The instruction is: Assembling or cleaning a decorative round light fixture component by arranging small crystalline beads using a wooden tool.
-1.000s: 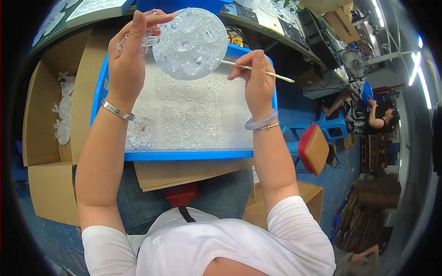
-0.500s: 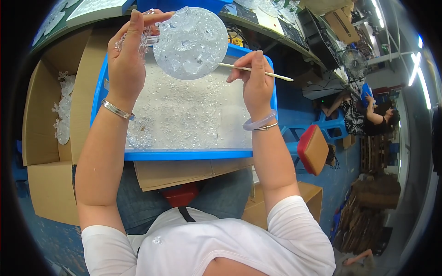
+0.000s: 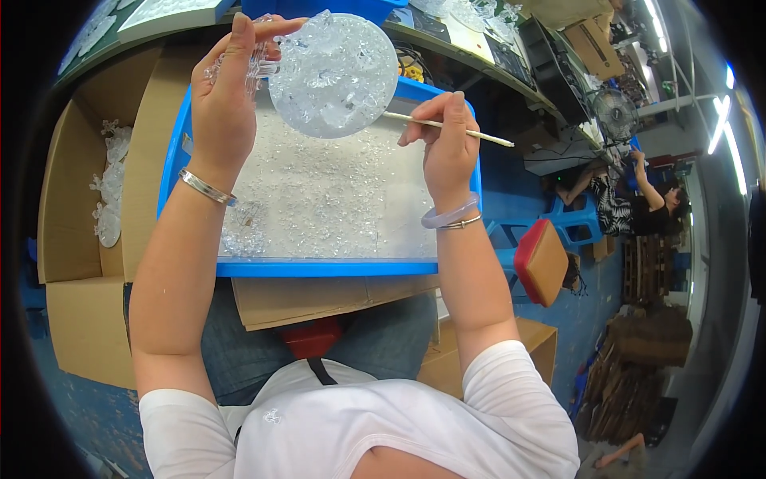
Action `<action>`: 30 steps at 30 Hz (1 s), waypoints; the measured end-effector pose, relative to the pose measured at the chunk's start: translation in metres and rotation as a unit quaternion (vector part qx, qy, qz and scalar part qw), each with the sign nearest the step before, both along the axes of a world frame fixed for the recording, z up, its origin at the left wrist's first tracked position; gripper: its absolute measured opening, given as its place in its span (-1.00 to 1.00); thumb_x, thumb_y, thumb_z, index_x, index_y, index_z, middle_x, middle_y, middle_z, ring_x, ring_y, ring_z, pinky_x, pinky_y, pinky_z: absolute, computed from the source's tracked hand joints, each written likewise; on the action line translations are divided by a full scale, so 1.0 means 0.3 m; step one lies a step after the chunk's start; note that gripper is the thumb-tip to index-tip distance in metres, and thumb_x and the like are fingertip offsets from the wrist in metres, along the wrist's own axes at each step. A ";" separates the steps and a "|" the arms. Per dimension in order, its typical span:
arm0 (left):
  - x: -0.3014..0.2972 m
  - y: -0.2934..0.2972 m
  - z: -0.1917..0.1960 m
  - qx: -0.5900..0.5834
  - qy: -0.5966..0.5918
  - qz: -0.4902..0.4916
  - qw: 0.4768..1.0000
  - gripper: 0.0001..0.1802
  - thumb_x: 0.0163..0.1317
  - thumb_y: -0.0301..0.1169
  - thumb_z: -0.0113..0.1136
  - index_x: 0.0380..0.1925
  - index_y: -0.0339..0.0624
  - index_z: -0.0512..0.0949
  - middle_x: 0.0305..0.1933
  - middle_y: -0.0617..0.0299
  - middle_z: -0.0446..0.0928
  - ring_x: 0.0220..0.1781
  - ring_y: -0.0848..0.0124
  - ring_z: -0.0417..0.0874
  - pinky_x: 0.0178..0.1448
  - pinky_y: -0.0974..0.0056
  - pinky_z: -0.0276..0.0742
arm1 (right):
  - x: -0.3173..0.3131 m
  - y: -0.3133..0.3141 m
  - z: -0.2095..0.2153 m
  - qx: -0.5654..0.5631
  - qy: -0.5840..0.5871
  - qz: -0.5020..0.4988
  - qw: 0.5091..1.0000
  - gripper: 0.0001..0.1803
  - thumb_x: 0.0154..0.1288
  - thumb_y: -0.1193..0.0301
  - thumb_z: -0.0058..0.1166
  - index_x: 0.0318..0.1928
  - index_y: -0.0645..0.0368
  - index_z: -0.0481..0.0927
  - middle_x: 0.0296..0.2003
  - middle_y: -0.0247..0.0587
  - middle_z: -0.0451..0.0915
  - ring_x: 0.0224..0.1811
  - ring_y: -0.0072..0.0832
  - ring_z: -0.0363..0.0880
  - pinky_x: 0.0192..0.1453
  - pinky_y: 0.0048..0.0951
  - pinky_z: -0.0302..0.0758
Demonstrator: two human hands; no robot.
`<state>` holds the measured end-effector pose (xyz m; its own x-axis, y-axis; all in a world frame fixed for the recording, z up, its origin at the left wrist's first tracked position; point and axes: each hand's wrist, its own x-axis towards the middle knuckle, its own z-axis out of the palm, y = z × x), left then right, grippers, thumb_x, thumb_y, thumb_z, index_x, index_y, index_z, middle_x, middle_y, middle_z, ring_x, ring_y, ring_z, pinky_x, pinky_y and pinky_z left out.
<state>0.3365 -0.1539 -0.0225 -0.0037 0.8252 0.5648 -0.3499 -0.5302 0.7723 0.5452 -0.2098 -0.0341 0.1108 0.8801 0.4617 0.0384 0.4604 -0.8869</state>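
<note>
Above blue tray point(image 3: 319, 267), left hand point(image 3: 223, 104) grips clear disc point(image 3: 333, 73); right hand point(image 3: 447, 148) pinches stick point(image 3: 479, 134).

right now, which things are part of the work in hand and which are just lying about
In use: left hand holding clear round disc; right hand holding thin stick; blue tray of clear pieces.

Lying about: cardboard box, red stool, fan.

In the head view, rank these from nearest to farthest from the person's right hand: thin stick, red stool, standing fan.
1. thin stick, held in the right hand.
2. red stool, lower right, on the floor.
3. standing fan, far upper right.
</note>
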 end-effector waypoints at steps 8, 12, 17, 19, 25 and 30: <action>-0.003 -0.005 0.004 -0.009 -0.012 -0.013 1.000 -0.54 0.23 -0.08 -0.22 -0.30 -0.19 0.55 -0.30 0.25 0.49 -0.29 0.58 0.36 -0.04 0.48 0.23 | -0.013 0.001 -0.007 -0.005 -0.036 0.001 0.999 -0.55 0.31 0.18 -0.39 -0.55 0.26 0.37 -0.67 -0.23 0.37 -0.67 -0.58 0.37 -0.56 -0.57 0.42; 0.012 -0.011 0.009 -0.028 -0.036 -0.008 0.999 -0.56 0.23 -0.10 -0.21 -0.28 -0.19 0.55 -0.37 0.28 0.48 -0.35 0.59 0.33 -0.05 0.50 0.22 | -0.015 -0.002 -0.007 -0.023 -0.061 -0.002 0.998 -0.54 0.31 0.17 -0.38 -0.55 0.27 0.37 -0.67 -0.23 0.37 -0.67 -0.58 0.38 -0.57 -0.59 0.42; -0.020 0.017 -0.012 -0.053 -0.034 -0.037 0.997 -0.54 0.21 -0.07 -0.21 -0.27 -0.23 0.52 -0.15 0.16 0.48 -0.16 0.52 0.43 -0.03 0.43 0.28 | -0.011 0.000 -0.004 -0.015 -0.036 -0.014 0.999 -0.54 0.31 0.17 -0.39 -0.55 0.27 0.37 -0.67 -0.24 0.37 -0.67 -0.58 0.38 -0.58 -0.60 0.41; -0.021 0.017 -0.013 -0.072 -0.056 -0.045 0.995 -0.54 0.21 -0.07 -0.20 -0.27 -0.24 0.51 -0.15 0.16 0.48 -0.15 0.52 0.43 -0.03 0.43 0.28 | -0.009 0.002 -0.002 -0.002 -0.010 -0.018 1.000 -0.54 0.31 0.18 -0.39 -0.55 0.26 0.36 -0.67 -0.24 0.37 -0.67 -0.58 0.37 -0.58 -0.59 0.41; -0.014 0.017 -0.017 -0.075 -0.054 -0.039 0.995 -0.54 0.21 -0.08 -0.20 -0.27 -0.25 0.51 -0.16 0.17 0.49 -0.12 0.51 0.41 -0.02 0.42 0.26 | -0.025 -0.001 -0.016 -0.040 -0.069 0.017 0.997 -0.55 0.31 0.18 -0.39 -0.56 0.26 0.35 -0.68 -0.24 0.37 -0.69 -0.59 0.36 -0.58 -0.60 0.40; -0.013 0.018 -0.012 -0.077 -0.037 -0.020 0.996 -0.54 0.21 -0.08 -0.19 -0.29 -0.23 0.53 -0.16 0.16 0.49 -0.17 0.52 0.40 -0.02 0.43 0.25 | -0.006 0.002 -0.006 -0.018 -0.053 -0.008 0.998 -0.54 0.31 0.17 -0.40 -0.57 0.26 0.35 -0.69 -0.24 0.37 -0.69 -0.59 0.36 -0.59 -0.61 0.39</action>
<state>0.3325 -0.1486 -0.0261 -0.0057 0.9020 0.4317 -0.4277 -0.3924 0.8143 0.5433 -0.2093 -0.0360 0.0778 0.8949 0.4395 0.1408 0.4265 -0.8934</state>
